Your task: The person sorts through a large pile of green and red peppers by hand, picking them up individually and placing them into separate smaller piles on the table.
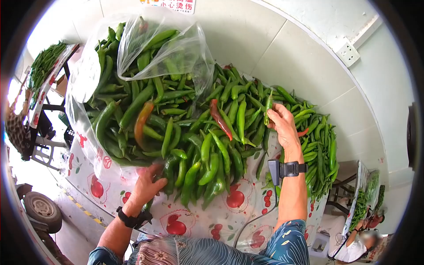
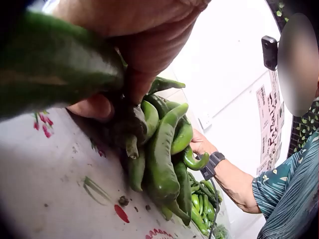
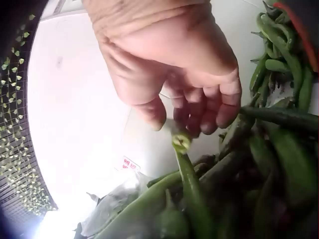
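My left hand (image 1: 146, 184) is at the near left of the heap of green chili peppers (image 1: 216, 165). Its thumb and finger pinch a dark green chili pepper (image 2: 130, 123), and a larger dark pepper (image 2: 55, 64) fills the near left of the left wrist view. Over the right part of the heap, my right hand (image 1: 284, 123) holds a slim light green chili pepper (image 1: 269, 106) upright between thumb and fingers. A pale, hollow broken end (image 3: 182, 143) of that pepper faces the right wrist camera. A dark red pepper (image 1: 219, 119) lies between the hands.
A clear plastic bag (image 1: 201, 48) full of peppers stands at the back left. To the right is another pile of slim green peppers (image 1: 316, 159). Fruit-printed cloth (image 1: 205, 225) covers the table, with a tiled wall (image 1: 247, 35) behind. Another person (image 1: 353, 247) sits at far right.
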### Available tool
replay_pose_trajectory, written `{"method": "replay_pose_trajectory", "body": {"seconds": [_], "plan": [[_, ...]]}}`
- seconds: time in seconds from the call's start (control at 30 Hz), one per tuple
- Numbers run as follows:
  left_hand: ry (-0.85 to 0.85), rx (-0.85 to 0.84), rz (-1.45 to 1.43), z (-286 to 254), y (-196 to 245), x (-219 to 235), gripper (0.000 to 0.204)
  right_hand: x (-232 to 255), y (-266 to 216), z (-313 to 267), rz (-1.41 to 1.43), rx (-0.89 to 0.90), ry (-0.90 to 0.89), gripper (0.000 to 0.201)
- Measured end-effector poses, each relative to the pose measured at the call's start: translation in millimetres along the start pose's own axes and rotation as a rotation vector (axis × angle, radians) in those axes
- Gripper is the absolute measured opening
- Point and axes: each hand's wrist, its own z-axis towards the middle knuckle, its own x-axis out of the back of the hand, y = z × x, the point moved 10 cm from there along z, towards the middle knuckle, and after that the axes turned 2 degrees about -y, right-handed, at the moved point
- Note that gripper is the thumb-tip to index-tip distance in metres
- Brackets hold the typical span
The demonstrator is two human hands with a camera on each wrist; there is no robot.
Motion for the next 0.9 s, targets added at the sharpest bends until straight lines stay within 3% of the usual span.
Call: {"method": "replay_pose_trajectory", "body": {"seconds": [0.07,0.17,0.3,0.33,0.47,0.57,0.67,0.77,0.87,0.9], "plan": [[0.028,-0.036,0.024,-3,-4,2,0.057,-6,-7,5,-0.056,0.030,-0.024,0.044],[-0.007,0.011,-0.040,1,-2,-1,0.057,33,-5,29,-0.153,0.180,0.204,0.046],[-0.013,0.040,-0.029,1,-5,-1,0.056,63,62,61,-0.242,-0.074,0.314,0.059],[-0.019,0.052,-0.019,0,-2,-1,0.056,58,68,57,-0.281,-0.179,0.261,0.068],[0.002,-0.057,0.010,4,-3,0,0.052,46,74,81,-0.549,-0.129,0.190,0.073],[0.005,-0.011,-0.024,3,1,-1,0.051,25,56,60,-0.414,-0.310,0.065,0.070],[0.022,-0.080,0.065,4,3,0,0.050,19,74,71,-0.337,-0.251,-0.040,0.063],[-0.026,0.029,-0.047,4,3,-3,0.050,2,77,57,-0.021,-0.329,-0.076,0.054],[-0.036,0.084,-0.081,1,5,-4,0.050,-17,75,58,0.181,-0.226,-0.109,0.051],[-0.011,0.009,-0.033,3,3,-2,0.050,-23,65,55,0.183,-0.193,-0.125,0.051]]}}
